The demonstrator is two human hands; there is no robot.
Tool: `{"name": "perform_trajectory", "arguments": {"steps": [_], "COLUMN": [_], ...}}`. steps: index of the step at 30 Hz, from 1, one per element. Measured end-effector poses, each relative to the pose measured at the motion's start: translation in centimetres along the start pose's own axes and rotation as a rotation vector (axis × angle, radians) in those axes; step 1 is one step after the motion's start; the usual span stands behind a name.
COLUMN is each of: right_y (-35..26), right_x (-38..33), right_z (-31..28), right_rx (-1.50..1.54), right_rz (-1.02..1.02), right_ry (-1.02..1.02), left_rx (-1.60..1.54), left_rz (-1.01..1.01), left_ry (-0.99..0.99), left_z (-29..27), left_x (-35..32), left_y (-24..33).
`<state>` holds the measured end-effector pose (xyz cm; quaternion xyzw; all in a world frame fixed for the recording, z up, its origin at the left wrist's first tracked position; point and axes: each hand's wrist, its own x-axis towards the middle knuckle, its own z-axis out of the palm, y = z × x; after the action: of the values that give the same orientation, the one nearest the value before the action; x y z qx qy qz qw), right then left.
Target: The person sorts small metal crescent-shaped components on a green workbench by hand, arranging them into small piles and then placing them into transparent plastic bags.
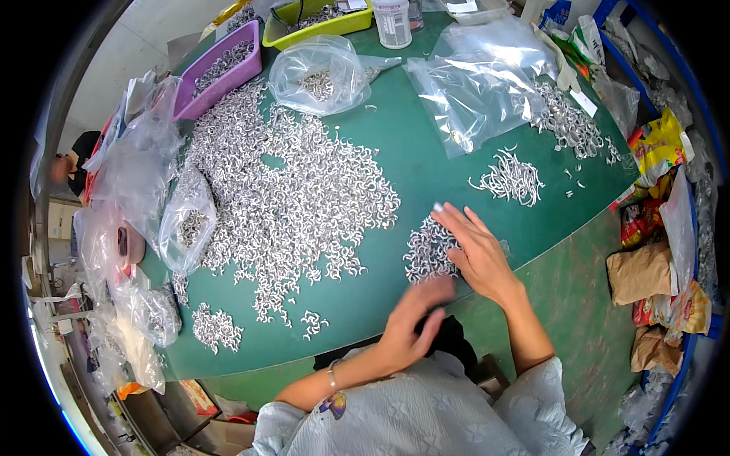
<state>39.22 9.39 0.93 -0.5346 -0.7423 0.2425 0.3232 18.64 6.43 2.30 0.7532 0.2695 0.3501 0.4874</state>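
Note:
A small heap of curved silver metal pieces [427, 254] lies near the table's front edge, between my hands. My right hand [484, 258] rests along the heap's right side, its fingers stretched out and something white on one fingertip. Closer to me, my left hand [414, 319] is at the heap's near edge. Its fingertips are smeared by motion, but the thumb stands apart from the fingers and nothing shows between them. A wide spread of similar curved pieces [281, 190] covers the table's left half. To the right sits a pile of longer, thinner curved pieces [511, 178].
Clear plastic bags [479, 91] lie at the back right beside ring-like metal pieces [566, 121]. A purple bin [220, 72], a yellow-green bin [319, 26] and a white bottle [393, 24] stand along the back. Smaller heaps [217, 328] sit at the front left.

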Motion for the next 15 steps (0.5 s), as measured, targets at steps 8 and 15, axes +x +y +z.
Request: {"name": "perform_trajectory", "arguments": {"steps": [8, 15], "right_y": [-0.9, -2.3], "right_x": [-2.9, -5.0], "right_z": [-1.8, -0.8], "right_rx": [0.009, -0.011], "right_rz": [0.123, 0.110], "right_ry": [-0.050, 0.050], "left_rx": [-1.566, -1.983], "left_rz": [-0.960, -0.808], "left_ry": [-0.276, -0.162], "left_z": [5.4, 6.9], "left_x": [-4.8, -2.5], "left_y": [-6.0, -8.1]}}
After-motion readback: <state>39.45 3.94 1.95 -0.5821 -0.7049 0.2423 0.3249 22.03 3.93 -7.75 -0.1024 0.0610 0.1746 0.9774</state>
